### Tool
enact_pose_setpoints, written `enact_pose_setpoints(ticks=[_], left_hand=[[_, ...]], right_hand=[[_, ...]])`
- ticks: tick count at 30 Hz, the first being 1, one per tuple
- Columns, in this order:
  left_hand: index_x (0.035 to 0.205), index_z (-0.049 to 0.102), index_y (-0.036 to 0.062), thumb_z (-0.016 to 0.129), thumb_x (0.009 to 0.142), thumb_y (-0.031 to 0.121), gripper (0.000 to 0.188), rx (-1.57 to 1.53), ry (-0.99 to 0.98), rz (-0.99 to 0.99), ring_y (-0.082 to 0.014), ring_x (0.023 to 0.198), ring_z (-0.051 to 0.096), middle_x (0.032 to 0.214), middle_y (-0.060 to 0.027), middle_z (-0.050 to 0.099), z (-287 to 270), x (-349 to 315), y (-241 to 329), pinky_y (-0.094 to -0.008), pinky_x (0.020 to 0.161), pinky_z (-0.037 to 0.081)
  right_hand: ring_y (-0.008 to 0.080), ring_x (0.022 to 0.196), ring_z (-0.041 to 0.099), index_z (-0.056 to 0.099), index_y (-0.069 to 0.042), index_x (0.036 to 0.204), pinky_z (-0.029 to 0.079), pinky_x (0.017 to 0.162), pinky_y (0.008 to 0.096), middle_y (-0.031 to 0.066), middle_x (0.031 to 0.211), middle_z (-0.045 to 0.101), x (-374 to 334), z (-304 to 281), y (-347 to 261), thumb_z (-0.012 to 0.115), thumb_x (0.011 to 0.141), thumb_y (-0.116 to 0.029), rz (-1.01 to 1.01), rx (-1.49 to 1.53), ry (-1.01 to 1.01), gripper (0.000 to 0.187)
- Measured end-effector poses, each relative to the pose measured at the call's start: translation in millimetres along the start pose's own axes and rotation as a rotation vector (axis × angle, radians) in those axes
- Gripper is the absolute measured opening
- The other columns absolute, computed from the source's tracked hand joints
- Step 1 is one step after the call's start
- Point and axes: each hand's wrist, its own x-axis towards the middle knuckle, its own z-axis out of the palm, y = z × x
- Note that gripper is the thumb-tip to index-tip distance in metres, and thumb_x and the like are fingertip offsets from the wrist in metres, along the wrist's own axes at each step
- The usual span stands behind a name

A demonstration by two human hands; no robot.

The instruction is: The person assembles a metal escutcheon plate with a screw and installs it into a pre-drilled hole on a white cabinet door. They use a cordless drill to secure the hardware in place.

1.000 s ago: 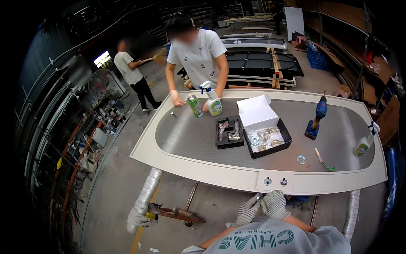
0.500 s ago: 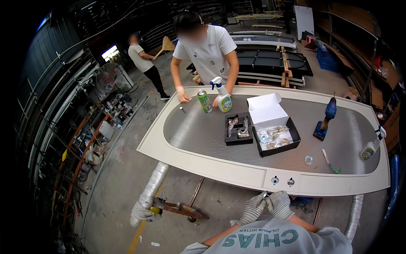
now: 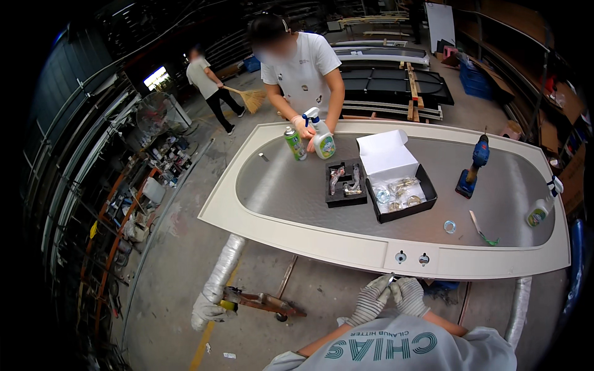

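Left hand (image 3: pixel 372 300) + right hand (image 3: pixel 409 297): both curled, pinching metal piece (image 3: pixel 391 279) | co-worker's hand (image 3: pixel 302 128) — moved beside spray bottle (image 3: pixel 323 144)

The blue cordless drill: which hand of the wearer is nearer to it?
Right. The right hand is by the near edge of the panel, below and left of the drill in the picture; the left hand is beside the right one, farther left.
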Motion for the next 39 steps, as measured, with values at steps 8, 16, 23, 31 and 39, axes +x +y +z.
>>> enact_pose_setpoints(ticks=[8,16,23,31,39], left_hand=[[0.13,0.052,0.0026,0.055,0.089,0.011,0.042,-0.302,-0.108,-0.32,-0.0185,0.107,0.056,0.117,-0.0116,0.062,16,-10,-24,-0.0301,0.095,0.042],[0.126,0.054,-0.0015,0.054,0.09,0.005,0.036,-0.593,-0.12,-0.422,-0.015,0.106,0.058,0.116,-0.0092,0.062,17,-8,-17,-0.0271,0.092,0.047],[0.124,0.056,0.0003,0.056,0.088,0.004,0.035,-0.64,-0.119,-0.437,-0.0138,0.103,0.059,0.112,-0.009,0.065,19,-8,-14,-0.0261,0.09,0.047],[0.124,0.058,0.0074,0.057,0.087,0.016,0.038,-0.233,-0.112,-0.264,-0.0233,0.103,0.062,0.115,-0.0125,0.064,19,-9,-20,-0.0334,0.093,0.046],[0.122,0.059,0.0084,0.057,0.084,0.018,0.039,-0.123,-0.11,-0.232,-0.0289,0.106,0.06,0.113,-0.0144,0.064,12,-5,-3,-0.0355,0.095,0.045]], right_hand=[[0.0332,0.067,0.058,0.063,-0.005,0.072,0.043,0.069,0.045,0.0158,0.069,0.061,-1,-11,-1,0.052,0.086,-0.027,-0.063,-0.047,-0.046,0.028],[0.0307,0.057,0.058,0.062,-0.007,0.06,0.044,0.058,0.0435,0.0119,0.059,0.06,-5,-13,2,0.059,0.078,-0.029,-0.092,-0.045,0.022,0.029],[0.0301,0.059,0.058,0.059,-0.006,0.062,0.044,0.059,0.0432,0.0133,0.062,0.059,-8,-21,0,0.058,0.082,-0.028,-0.094,-0.041,-0.021,0.029],[0.0316,0.065,0.06,0.062,-0.003,0.069,0.046,0.066,0.0428,0.0154,0.068,0.063,-13,-21,0,0.051,0.086,-0.03,-0.051,-0.089,-0.102,0.034],[0.0324,0.067,0.061,0.062,-0.002,0.069,0.047,0.068,0.0432,0.0168,0.07,0.063,-14,-22,-1,0.048,0.089,-0.033,0.009,-0.079,-0.163,0.039]])
